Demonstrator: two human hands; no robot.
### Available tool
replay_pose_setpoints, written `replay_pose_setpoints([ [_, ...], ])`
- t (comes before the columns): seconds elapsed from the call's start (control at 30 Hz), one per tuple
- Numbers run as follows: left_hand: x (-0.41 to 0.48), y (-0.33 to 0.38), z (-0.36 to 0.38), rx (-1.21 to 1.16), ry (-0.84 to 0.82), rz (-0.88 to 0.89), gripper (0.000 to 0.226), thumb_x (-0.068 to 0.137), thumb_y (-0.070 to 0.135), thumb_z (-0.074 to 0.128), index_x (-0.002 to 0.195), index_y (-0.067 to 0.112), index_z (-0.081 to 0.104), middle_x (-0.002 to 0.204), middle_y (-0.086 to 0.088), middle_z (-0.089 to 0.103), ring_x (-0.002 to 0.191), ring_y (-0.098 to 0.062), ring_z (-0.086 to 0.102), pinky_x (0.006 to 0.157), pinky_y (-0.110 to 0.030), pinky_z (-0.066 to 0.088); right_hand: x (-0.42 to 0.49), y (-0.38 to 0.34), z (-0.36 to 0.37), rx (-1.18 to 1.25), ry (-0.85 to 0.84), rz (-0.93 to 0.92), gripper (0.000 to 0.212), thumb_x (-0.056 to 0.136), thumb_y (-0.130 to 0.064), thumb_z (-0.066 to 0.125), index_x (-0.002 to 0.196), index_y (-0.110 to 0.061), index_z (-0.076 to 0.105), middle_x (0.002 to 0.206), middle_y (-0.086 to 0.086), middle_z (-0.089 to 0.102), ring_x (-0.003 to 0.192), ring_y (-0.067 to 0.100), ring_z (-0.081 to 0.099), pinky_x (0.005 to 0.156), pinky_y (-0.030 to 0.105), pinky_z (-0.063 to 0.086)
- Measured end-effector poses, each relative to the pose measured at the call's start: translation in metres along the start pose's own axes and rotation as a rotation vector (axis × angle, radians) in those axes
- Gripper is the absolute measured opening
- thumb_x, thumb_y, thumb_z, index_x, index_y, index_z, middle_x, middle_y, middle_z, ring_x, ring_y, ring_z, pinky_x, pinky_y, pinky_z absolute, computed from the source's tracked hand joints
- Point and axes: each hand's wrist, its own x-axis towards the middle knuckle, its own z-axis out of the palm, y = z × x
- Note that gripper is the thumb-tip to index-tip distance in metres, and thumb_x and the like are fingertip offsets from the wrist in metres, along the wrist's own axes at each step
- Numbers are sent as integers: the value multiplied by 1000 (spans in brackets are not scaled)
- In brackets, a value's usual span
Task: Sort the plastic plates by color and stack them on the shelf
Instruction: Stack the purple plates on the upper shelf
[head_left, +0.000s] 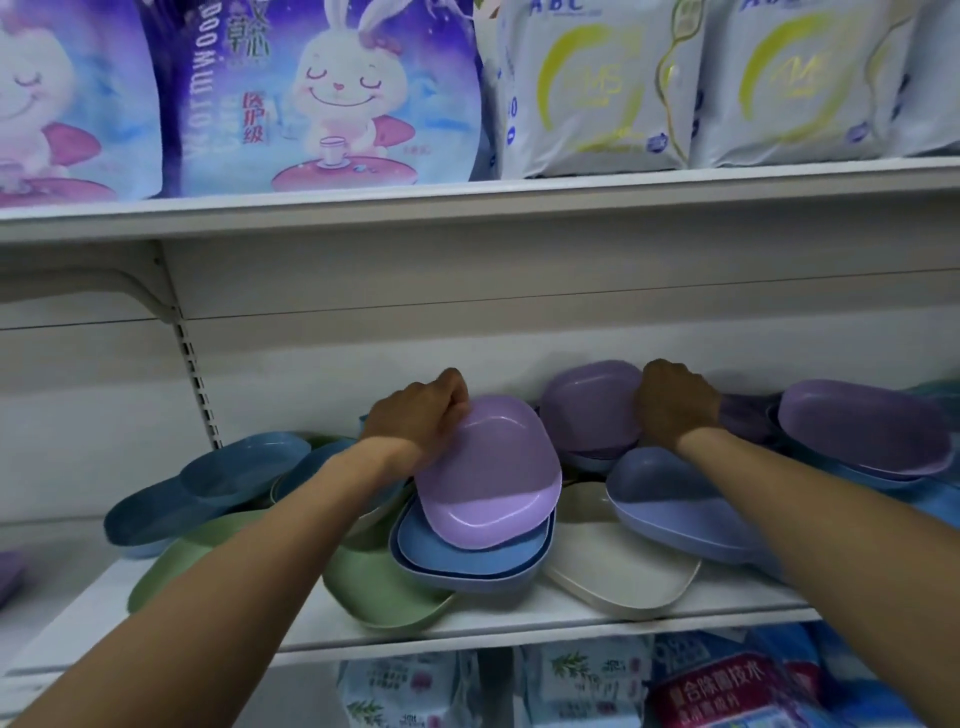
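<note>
Now the left hand (421, 415) grips the back rim of a lilac rounded-square plastic plate (488, 478) lying on stacked blue plastic plates (467, 558) on the white shelf (519, 621), while the right hand (675, 410) touches an overturned lilac plate (587, 405), its fingers hidden, so I cannot tell its grip.

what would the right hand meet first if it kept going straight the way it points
Probably the upturned lilac plastic plate whose edge the right hand seems to grip; behind it stands the shelf's white back panel. Depth is unclear.
</note>
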Motion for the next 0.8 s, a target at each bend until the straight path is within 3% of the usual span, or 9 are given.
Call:
replay_pose_setpoints([
  [0.13, -7, -9, -6, -122, 71, -182, 13, 100, 27, 37, 107, 20, 47, 95, -11, 62, 84, -33, 56, 72, -38, 43, -3, 2, -4, 141, -3, 48, 26, 96, -7, 37, 117, 4, 46, 120, 23, 56, 107, 39, 56, 78, 37, 40],
  [0.23, -18, -14, -11, -221, 112, -306, 23, 100, 22, 37, 118, 16, 51, 107, -15, 63, 84, -28, 52, 72, -35, 38, -7, 2, -12, 156, -61, 52, 27, 95, -9, 38, 118, 3, 46, 122, 22, 55, 108, 38, 56, 78, 36, 39],
  [0.3, -29, -17, -14, -281, 137, -363, 28, 100, 19, 39, 124, 13, 52, 112, -16, 62, 85, -28, 51, 74, -37, 44, -11, 0, -17, 159, -114, 34, 26, 94, -9, 39, 117, 0, 49, 122, 20, 56, 108, 37, 56, 82, 37, 43],
  [0.37, -42, -20, -16, -343, 190, -386, 29, 99, 17, 42, 125, 12, 54, 112, -16, 63, 87, -34, 55, 77, -43, 53, -16, -1, -21, 149, -138, 11, 24, 94, -11, 39, 112, -4, 53, 120, 18, 58, 105, 36, 57, 82, 39, 44],
  [0.5, -69, -24, -20, -410, 231, -422, 27, 95, 10, 40, 114, 8, 58, 98, -19, 64, 87, -41, 61, 74, -48, 56, -36, -9, -29, 83, -158, -85, 21, 94, -13, 39, 109, -10, 53, 111, 14, 60, 95, 33, 57, 79, 38, 45],
  [0.63, -96, -24, -25, -510, 258, -499, 24, 94, 9, 35, 105, 9, 57, 84, -18, 62, 63, -36, 61, 55, -43, 55, -56, -17, -33, 121, -158, -217, 9, 87, -16, 43, 93, -17, 51, 99, 9, 63, 83, 32, 59, 78, 40, 51],
  [0.73, -113, -22, -31, -613, 294, -579, 21, 93, 7, 36, 101, 10, 55, 82, -14, 57, 55, -30, 54, 41, -31, 46, -70, -26, -36, 178, -175, -263, 15, 89, -11, 45, 101, -11, 54, 100, 10, 60, 86, 31, 56, 72, 35, 47],
  [0.8, -128, -25, -36, -658, 312, -607, 20, 91, 6, 37, 100, 10, 55, 81, -14, 57, 55, -27, 51, 40, -28, 41, -79, -34, -36, 207, -186, -304, 20, 89, -7, 46, 106, -8, 55, 107, 13, 61, 93, 33, 57, 78, 38, 50],
])
